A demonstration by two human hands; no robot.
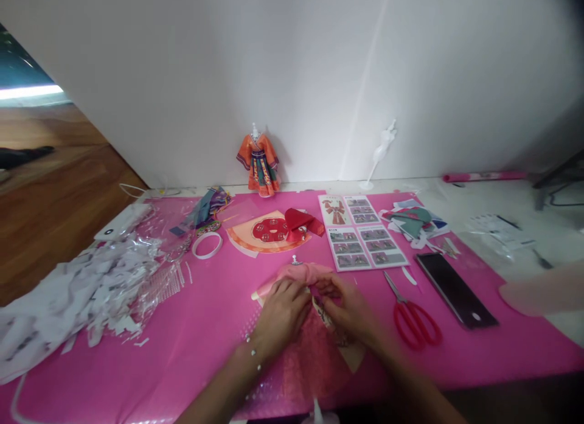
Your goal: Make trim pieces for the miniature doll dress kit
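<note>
A small pink and red doll dress (310, 351) lies on the pink mat, with the white neck of a mini mannequin (294, 260) showing at its top. My left hand (283, 307) rests over the bodice, fingers bent and pressed on the cloth. From the other side my right hand (344, 302) pinches the dress front near the waist, beside a cream patterned strip (323, 314) that hangs down over the skirt. The fingertips of both hands meet close together and partly hide what they grip. A white nozzle tip (318, 410) stands at the bottom edge.
Red-handled scissors (415, 323) and a phone (456, 290) lie to the right. Behind are an instruction sheet (362, 238), a printed fabric piece (264, 232), a tape roll (207, 246), a dressed mannequin (258, 162) and a bare mannequin (384, 147). White scraps (91, 290) pile up left.
</note>
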